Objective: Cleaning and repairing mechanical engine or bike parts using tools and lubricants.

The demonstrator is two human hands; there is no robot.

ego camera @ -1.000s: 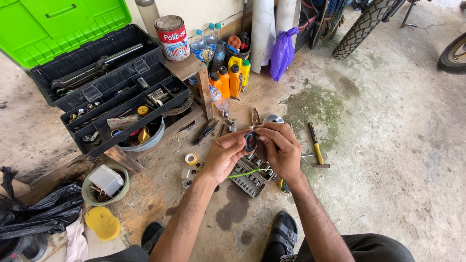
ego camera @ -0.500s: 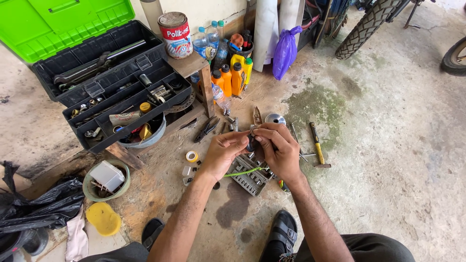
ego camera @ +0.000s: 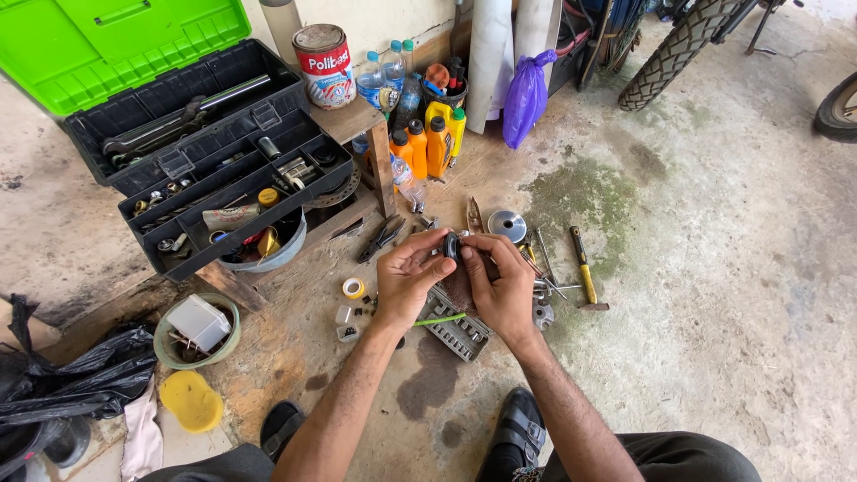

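The fingers (ego camera: 444, 243) of both hands are clamped on one small black round part (ego camera: 452, 246), held between the left hand (ego camera: 406, 277) and the right hand (ego camera: 500, 286) above a grey socket tray (ego camera: 457, 332) on the concrete floor (ego camera: 714, 268). Just right lies one yellow-handled hammer (ego camera: 585, 268). Three orange bottles (ego camera: 418, 147) stand beyond, beside one open black toolbox (ego camera: 205, 170) with a green lid.

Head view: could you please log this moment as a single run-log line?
left hand: pinching small black round part | right hand: gripping same part | below: socket tray on concrete floor | nearby: hammer, open toolbox
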